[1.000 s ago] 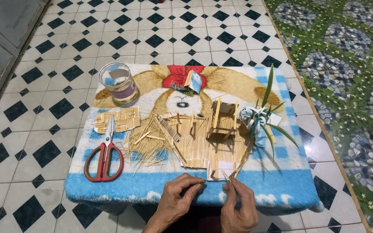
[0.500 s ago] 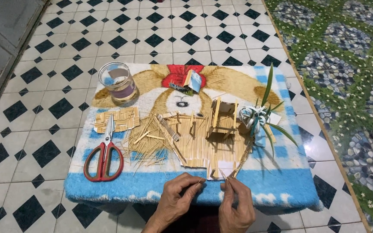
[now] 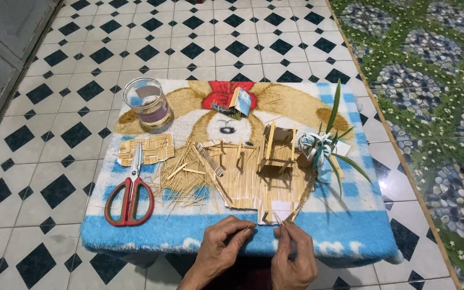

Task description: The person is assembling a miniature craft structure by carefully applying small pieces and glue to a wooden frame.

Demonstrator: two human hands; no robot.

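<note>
A plush, fuzzy cloth mat (image 3: 151, 231) covers the stool. At its ten o'clock stands a clear, glossy glass jar (image 3: 146, 101). Scissors (image 3: 130, 190) at eight o'clock have shiny metal blades and smooth red plastic handles. Matt, pale wooden sticks (image 3: 189, 174) lie centrally beside a stick-built panel (image 3: 267, 180). Glazed floor tiles (image 3: 55, 134) look smooth.

Even, fairly bright overhead light, soft shadows, mild glare on the floor tiles (image 3: 200, 32), sharp focus throughout.
</note>
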